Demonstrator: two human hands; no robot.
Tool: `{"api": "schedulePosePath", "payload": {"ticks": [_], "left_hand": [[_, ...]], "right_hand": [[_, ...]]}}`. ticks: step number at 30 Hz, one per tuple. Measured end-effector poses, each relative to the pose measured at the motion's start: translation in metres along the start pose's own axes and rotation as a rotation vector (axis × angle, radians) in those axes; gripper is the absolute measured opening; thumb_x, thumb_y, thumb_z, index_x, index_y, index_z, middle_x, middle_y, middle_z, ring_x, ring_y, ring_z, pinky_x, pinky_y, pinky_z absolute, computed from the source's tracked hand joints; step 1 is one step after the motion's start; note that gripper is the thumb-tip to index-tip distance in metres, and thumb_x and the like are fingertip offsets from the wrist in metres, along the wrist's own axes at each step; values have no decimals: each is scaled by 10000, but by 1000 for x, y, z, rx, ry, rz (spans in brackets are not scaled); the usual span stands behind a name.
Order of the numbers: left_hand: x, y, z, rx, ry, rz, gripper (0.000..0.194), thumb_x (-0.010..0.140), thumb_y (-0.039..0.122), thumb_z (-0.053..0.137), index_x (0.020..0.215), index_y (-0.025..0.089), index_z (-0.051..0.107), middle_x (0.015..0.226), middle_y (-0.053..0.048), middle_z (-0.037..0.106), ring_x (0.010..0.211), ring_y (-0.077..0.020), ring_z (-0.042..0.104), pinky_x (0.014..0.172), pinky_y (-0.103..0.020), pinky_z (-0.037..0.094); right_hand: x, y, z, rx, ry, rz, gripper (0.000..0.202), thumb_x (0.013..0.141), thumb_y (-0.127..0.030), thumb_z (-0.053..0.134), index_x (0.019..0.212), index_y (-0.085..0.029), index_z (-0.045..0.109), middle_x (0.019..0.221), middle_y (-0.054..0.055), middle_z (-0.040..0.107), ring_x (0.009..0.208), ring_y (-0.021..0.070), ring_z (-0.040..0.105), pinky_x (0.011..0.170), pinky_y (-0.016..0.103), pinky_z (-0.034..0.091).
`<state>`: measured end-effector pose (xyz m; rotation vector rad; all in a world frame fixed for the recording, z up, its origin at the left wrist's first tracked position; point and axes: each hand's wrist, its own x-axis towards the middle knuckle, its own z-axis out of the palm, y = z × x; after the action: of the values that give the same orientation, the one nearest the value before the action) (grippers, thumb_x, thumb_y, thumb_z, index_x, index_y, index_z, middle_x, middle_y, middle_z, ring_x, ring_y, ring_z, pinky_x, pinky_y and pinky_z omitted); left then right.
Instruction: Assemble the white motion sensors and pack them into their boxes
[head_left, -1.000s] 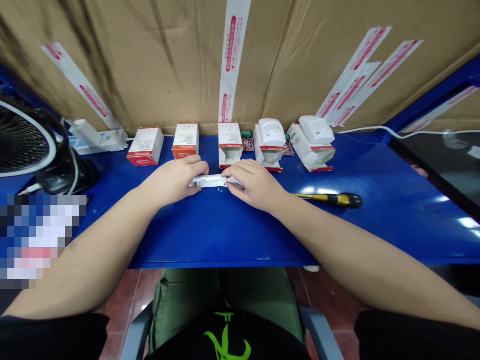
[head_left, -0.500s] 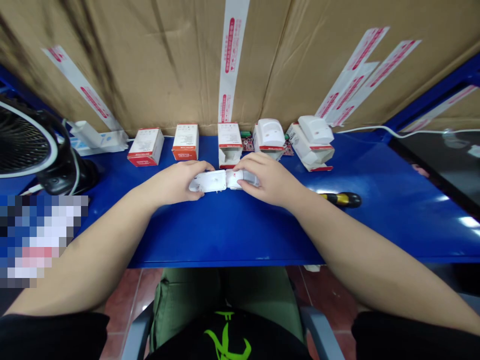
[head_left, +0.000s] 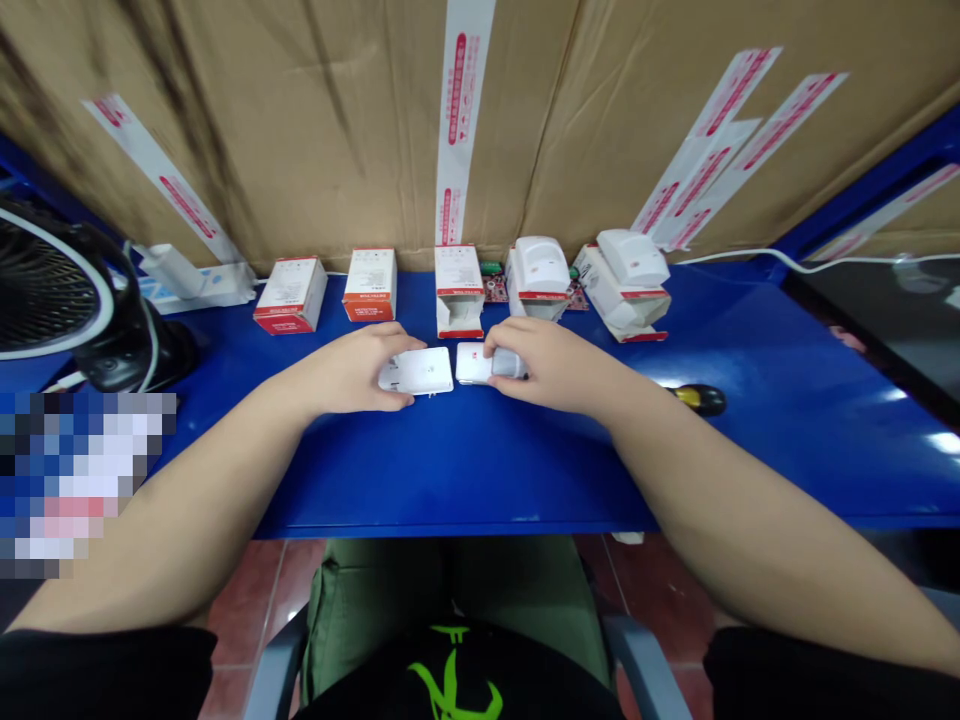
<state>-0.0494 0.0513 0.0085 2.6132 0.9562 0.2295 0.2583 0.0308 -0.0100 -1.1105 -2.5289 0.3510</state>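
Note:
My left hand (head_left: 364, 368) is closed around the left end of a white plastic back cover (head_left: 426, 371), which lies close to the blue tabletop with its inner face up. In my right hand (head_left: 536, 362) is a white detector front cover (head_left: 472, 364) with a small red mark; thumb and fingers grip its greyish lens end. A narrow gap separates the two covers. Just behind them stands an open white-and-red box (head_left: 459, 278). To the right of my right hand lies a black-and-yellow screwdriver (head_left: 701, 399), partly hidden by my forearm.
Two closed detector boxes (head_left: 371, 285) stand at the back left. White detectors (head_left: 541, 264) rest on two open boxes at the back right, with red circuit boards (head_left: 495, 288) between boxes. A black fan (head_left: 105, 310) and power strip (head_left: 214, 288) are at left. Cardboard (head_left: 390, 130) forms the back wall.
The two covers, end to end before, are now slightly apart. My right hand has shifted a little right and nearer to me, covering more of the screwdriver; the left cover has tilted.

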Motion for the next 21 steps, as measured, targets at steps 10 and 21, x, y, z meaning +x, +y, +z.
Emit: {"api": "schedulePosePath", "payload": {"ticks": [10,21], "left_hand": [[2,2,10,-28,4,44,579,846,362,836,1378,158,731,1207,-118,717,1110,-289,715,1044,-451,600],[0,-3,11,-60,22,32,822,857,572,854,1536,173,617,1321,-156,709,1216,-335,704,1089,-493,577]], "right_hand": [[-6,3,-14,8,-106,-38,179,802,-176,731,953,-247,666,970,64,693,927,273,661,808,386,521],[0,18,-33,-52,84,-5,65,941,-323,690,960,-263,703,940,68,756,874,279,693,802,453,567]]}}
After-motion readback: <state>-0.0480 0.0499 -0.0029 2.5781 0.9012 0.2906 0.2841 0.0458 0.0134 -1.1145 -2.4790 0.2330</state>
